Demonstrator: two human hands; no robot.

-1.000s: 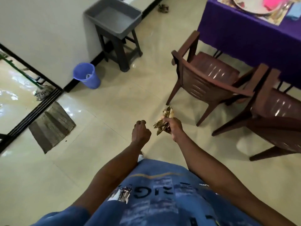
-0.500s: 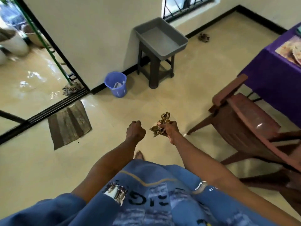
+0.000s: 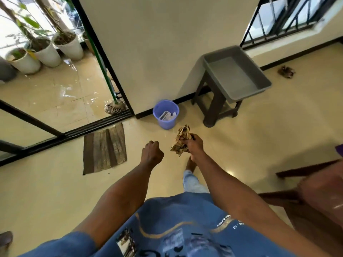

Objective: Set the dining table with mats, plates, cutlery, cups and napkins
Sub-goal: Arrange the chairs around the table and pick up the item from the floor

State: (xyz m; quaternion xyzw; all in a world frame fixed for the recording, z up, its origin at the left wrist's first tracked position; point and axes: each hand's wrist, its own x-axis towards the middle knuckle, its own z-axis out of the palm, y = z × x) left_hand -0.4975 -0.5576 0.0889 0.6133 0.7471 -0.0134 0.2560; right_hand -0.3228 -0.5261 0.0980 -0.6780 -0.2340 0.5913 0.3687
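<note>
Hands (image 3: 193, 144) nearer blue bin (image 3: 165, 116) now

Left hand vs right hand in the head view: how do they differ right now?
The left hand is curled into a fist and holds nothing; the right hand grips a crumpled brown wad. In the picture the right hand sits nearer the blue bin, the left hand nearer the striped floor mat. Both are held out in front of the body, above the tiled floor.
</note>
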